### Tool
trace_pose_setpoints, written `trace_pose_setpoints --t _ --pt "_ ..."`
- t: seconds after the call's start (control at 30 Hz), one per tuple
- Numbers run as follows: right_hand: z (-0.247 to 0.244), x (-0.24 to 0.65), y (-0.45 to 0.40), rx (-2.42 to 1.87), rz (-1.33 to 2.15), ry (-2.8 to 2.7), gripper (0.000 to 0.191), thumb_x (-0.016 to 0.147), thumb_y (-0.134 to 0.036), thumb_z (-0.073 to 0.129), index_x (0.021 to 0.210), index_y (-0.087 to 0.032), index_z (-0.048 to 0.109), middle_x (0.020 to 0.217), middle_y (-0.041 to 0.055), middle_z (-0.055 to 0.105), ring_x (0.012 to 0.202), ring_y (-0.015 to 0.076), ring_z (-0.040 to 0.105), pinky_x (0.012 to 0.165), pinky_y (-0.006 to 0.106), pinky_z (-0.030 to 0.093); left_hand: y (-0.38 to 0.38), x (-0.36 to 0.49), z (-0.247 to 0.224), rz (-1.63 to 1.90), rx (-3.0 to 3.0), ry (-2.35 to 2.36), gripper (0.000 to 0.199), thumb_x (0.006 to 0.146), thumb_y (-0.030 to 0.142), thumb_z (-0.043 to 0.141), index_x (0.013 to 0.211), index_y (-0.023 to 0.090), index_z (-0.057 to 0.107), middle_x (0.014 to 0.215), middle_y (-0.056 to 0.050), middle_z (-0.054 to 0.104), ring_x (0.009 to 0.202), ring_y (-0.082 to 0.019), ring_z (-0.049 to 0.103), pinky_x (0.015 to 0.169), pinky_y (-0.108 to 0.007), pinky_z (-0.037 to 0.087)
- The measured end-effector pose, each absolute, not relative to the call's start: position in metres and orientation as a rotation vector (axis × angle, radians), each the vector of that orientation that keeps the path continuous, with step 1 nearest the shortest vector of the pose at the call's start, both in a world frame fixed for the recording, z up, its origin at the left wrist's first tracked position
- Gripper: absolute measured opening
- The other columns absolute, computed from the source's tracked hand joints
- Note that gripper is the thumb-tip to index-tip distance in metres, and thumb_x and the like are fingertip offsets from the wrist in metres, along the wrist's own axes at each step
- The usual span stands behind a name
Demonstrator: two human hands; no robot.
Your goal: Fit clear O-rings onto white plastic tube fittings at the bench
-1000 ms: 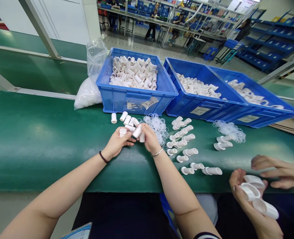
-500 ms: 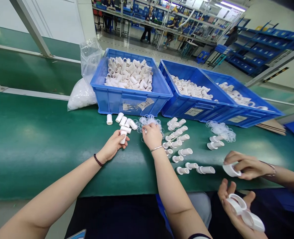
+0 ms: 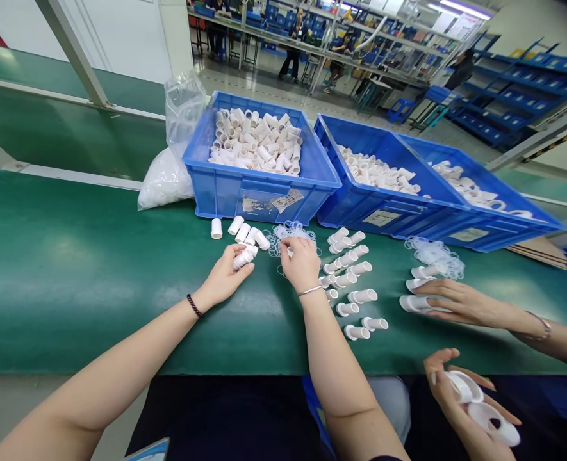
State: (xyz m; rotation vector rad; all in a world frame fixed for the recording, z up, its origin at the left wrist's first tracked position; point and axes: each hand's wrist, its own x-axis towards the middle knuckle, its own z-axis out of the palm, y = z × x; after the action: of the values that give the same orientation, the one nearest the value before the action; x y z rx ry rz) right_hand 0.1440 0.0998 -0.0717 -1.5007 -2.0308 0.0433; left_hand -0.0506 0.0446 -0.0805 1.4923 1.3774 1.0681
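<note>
My left hand (image 3: 225, 272) is closed round a white plastic pipe fitting (image 3: 243, 258), which lies tilted in the fingers. Touching or just behind it are several loose white fittings (image 3: 253, 237) on the green table. My right hand (image 3: 302, 262) is closed at the near edge of a pile of thin clear rings (image 3: 290, 230). A small white piece (image 3: 289, 251) shows between its fingers, mostly hidden. Right of that hand stand several white fittings with collars (image 3: 362, 296), in uneven rows.
Blue bins (image 3: 264, 182) of white fittings line the table's back, beside a clear plastic bag (image 3: 165, 179). At right, a co-worker's hand (image 3: 475, 304) touches standing fittings near another ring pile (image 3: 434, 253); the co-worker's other hand (image 3: 456, 410) holds white ring-shaped parts.
The fitting in my left hand has tipped from upright to slanted. My right hand stays by the rings. The co-worker's upper hand has moved left to the standing fittings. The view has shifted slightly.
</note>
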Motion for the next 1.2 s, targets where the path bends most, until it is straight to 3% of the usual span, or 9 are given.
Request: trace_pose_setpoints --t 0.13,0.33,0.53,0.63,0.77,0.87,1.0,1.2 --pt "-0.069 0.13 0.09 -1.174 0.331 -2.05 0.014 0.088 -0.027 0.052 0.085 -0.019 0.064 0.086 0.0036 0.067 0.086 0.0194 0.056 0.081 0.032 0.043 0.044 -0.05 -0.082 0.97 1.551 1.429 0.051 0.077 0.049 0.062 0.112 0.018 0.041 0.106 -0.007 0.056 0.081 -0.018 0.054 0.067 -0.029 0.043" --pt "-0.072 0.113 0.079 -1.028 0.379 -2.078 0.012 0.087 -0.024 0.054 0.086 -0.02 0.065 0.083 0.0039 0.066 0.085 0.0193 0.055 0.08 0.032 0.043 0.043 -0.049 -0.082 0.994 1.712 1.389 0.029 0.09 0.045 0.044 0.103 0.019 0.045 0.102 -0.005 0.056 0.091 -0.019 0.055 0.08 -0.033 0.043" --pt "-0.075 0.116 0.086 -1.033 0.719 -1.97 0.009 0.082 -0.023 0.058 0.082 -0.019 0.067 0.083 0.0029 0.067 0.084 0.0178 0.058 0.081 0.033 0.043 0.041 -0.055 -0.077 0.833 1.945 1.275 0.024 0.091 0.041 0.042 0.098 0.019 0.048 0.093 -0.005 0.059 0.083 -0.019 0.055 0.074 -0.033 0.042" --pt "-0.075 0.119 0.09 -1.039 1.194 -1.737 0.012 0.077 -0.03 0.064 0.081 -0.018 0.066 0.076 0.0006 0.064 0.069 0.0136 0.057 0.069 0.029 0.045 0.039 -0.057 -0.078 0.901 2.089 1.201 0.022 0.09 0.036 0.046 0.101 0.018 0.05 0.099 -0.007 0.057 0.09 -0.021 0.054 0.081 -0.035 0.041" --pt "-0.074 0.117 0.089 -0.997 1.656 -1.37 0.025 0.066 -0.037 0.074 0.08 -0.018 0.064 0.067 -0.0029 0.057 0.052 0.0084 0.049 0.05 0.021 0.039 0.036 -0.052 -0.081 1.115 1.944 1.108 0.026 0.091 0.032 0.046 0.112 0.018 0.047 0.109 -0.009 0.054 0.101 -0.021 0.051 0.09 -0.036 0.039" --pt "-0.077 0.109 0.085 -0.917 1.673 -1.247 0.027 0.067 -0.038 0.074 0.081 -0.018 0.064 0.071 -0.0018 0.058 0.055 0.0084 0.05 0.051 0.021 0.04 0.035 -0.044 -0.085 1.23 1.621 1.028 0.026 0.092 0.035 0.045 0.112 0.018 0.045 0.103 -0.007 0.055 0.095 -0.018 0.053 0.086 -0.033 0.041" --pt "-0.084 0.098 0.079 -0.916 1.505 -1.271 0.025 0.074 -0.04 0.07 0.087 -0.019 0.065 0.075 -0.0001 0.061 0.06 0.0098 0.052 0.056 0.022 0.043 0.038 -0.035 -0.089 1.32 1.137 0.901 0.028 0.09 0.042 0.048 0.104 0.017 0.043 0.08 0.0 0.05 0.068 -0.01 0.047 0.064 -0.025 0.039" --pt "-0.085 0.099 0.076 -1.079 1.15 -1.647 0.03 0.08 -0.04 0.062 0.101 -0.019 0.067 0.089 0.0043 0.066 0.076 0.0155 0.058 0.074 0.03 0.046 0.039 -0.029 -0.083 1.362 0.695 0.796 0.039 0.079 0.047 0.062 0.098 0.018 0.043 0.081 0.001 0.051 0.064 -0.008 0.045 0.058 -0.023 0.035"
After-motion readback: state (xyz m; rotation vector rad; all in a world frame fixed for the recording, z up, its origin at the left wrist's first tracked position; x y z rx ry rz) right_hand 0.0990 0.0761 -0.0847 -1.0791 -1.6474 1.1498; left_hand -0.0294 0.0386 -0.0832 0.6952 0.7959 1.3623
